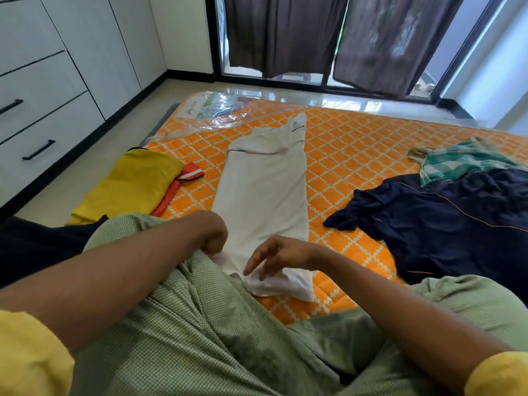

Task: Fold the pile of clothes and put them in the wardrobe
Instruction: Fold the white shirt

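White garment (263, 195), folded into a long strip. The curled left hand (213, 238) pinches the near hem's left corner, and the right hand (281, 257) rests loose, straight fingers on that hem. The long axis runs straight away from both hands across the orange quilted mattress (357, 144).

orange quilted mattress (357, 144) | clear plastic wrap (217, 110) | dark curtains (285, 32)

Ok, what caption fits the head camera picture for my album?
Folding time: left hand grips and right hand touches the near end of a white shirt on an orange mattress.
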